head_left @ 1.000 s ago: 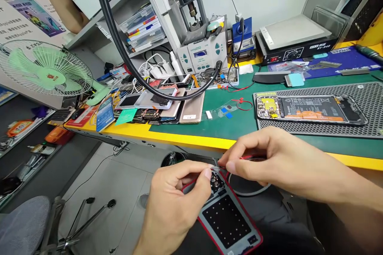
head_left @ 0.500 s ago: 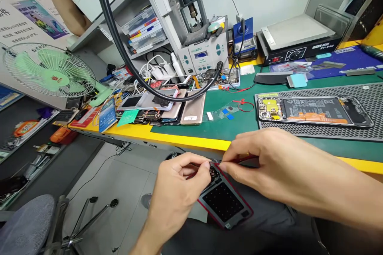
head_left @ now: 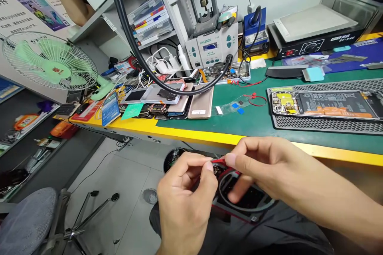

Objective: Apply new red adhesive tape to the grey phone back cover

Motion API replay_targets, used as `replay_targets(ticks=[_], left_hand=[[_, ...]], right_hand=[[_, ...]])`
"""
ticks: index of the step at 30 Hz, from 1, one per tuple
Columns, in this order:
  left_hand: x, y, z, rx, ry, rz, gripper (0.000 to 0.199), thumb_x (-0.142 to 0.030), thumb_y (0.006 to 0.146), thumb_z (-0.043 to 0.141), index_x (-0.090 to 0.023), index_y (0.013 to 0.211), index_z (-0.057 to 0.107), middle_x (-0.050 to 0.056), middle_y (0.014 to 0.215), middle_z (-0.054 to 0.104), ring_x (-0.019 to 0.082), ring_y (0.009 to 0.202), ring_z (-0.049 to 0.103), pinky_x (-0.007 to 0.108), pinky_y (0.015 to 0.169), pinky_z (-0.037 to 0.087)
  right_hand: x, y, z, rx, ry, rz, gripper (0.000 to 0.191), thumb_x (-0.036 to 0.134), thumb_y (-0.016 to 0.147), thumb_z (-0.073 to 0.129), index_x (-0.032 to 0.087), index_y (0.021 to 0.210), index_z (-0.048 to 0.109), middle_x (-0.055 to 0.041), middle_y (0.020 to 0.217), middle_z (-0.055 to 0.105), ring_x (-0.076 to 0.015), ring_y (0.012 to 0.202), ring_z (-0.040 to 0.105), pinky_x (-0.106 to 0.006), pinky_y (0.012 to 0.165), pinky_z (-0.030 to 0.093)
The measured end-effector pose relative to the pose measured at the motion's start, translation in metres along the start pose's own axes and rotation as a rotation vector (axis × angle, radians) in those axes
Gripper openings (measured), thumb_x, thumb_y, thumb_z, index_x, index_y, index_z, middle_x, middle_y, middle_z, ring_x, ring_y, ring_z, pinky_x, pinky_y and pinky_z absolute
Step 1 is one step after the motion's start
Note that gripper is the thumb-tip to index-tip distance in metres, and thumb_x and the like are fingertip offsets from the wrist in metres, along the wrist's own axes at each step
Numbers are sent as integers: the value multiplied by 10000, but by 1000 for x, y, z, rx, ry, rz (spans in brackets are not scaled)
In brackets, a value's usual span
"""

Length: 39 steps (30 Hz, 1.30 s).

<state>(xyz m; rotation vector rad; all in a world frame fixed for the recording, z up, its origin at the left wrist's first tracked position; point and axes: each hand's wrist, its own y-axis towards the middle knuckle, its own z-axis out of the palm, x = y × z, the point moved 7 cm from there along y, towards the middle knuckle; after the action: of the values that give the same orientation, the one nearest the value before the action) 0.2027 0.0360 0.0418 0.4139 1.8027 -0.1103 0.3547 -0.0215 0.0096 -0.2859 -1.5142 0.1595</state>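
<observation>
My left hand is closed, thumb and index finger pinching the end of a narrow red strip of tape. The fingertips of my right hand close on the same strip a little to the right. From the right hand hangs a thin ring-shaped roll of tape, grey on its inner rim, and one finger reaches through or across it. Below lies a phone back cover with a dark inner panel and red edging, over my lap. The roll and both hands hide much of it.
An opened phone with its battery showing lies on a perforated mat at the right. Several phones are stacked on the green bench. A black hose loops down in front. A chair and a fan stand left.
The tape roll now hangs at my right hand over the back cover, and a red strip spans between my fingers. My right hand's fingers have spread down. The view has shifted slightly.
</observation>
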Motion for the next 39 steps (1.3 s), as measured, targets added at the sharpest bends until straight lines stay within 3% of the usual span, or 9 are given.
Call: replay_targets(ticks=[2,5,9,15,23,28,32,39], left_hand=[[6,0,-1,4,-11,-36,74,-205,870,724,-200,797,726,-30,690,699,80,584,623,125,536,472],[14,1,-1,51,-6,-117,78,-229,883,721,-199,813,734,-37,623,666,71,516,571,126,473,430],[10,4,-3,118,6,-88,120,-207,897,699,-221,910,817,-6,767,717,76,570,604,133,483,447],[10,6,-2,204,-57,-71,173,-197,926,682,-238,880,843,11,831,740,120,731,675,157,631,542],[17,5,-2,305,-131,-151,167,-285,973,694,-224,885,821,21,872,723,136,802,649,206,692,520],[22,6,3,296,-138,-205,148,-276,970,693,-210,914,813,30,873,736,146,823,658,213,716,527],[26,7,6,290,-162,-223,148,-268,963,682,-213,885,796,18,825,751,123,703,645,201,646,527],[25,9,7,233,-141,-242,151,-241,929,697,-202,816,789,22,796,747,134,724,653,199,670,535]], right_hand=[[-1,2,2,-39,70,-25,387,559,963,653,208,807,702,-59,808,817,-173,709,735,-215,566,458],[2,1,5,-86,124,-48,351,532,903,716,201,786,723,-58,795,800,-176,722,730,-223,632,529],[7,-1,7,-101,84,-38,311,472,884,698,199,737,712,-63,747,773,-157,638,646,-201,490,449],[8,-1,6,-103,7,-54,221,398,847,704,206,737,713,-50,730,740,-150,620,592,-205,466,400],[5,0,6,-101,33,-73,160,338,836,693,227,720,702,-15,604,650,-219,752,706,-213,509,447],[5,0,2,-158,18,-123,144,291,833,702,211,713,698,-25,692,737,-165,630,657,-210,464,431],[5,-2,0,-165,16,-180,121,230,885,681,215,773,724,-26,827,804,-177,714,723,-217,548,513],[5,-1,0,-190,-103,-272,166,184,937,638,237,837,759,-2,895,826,-185,789,767,-223,605,546]])
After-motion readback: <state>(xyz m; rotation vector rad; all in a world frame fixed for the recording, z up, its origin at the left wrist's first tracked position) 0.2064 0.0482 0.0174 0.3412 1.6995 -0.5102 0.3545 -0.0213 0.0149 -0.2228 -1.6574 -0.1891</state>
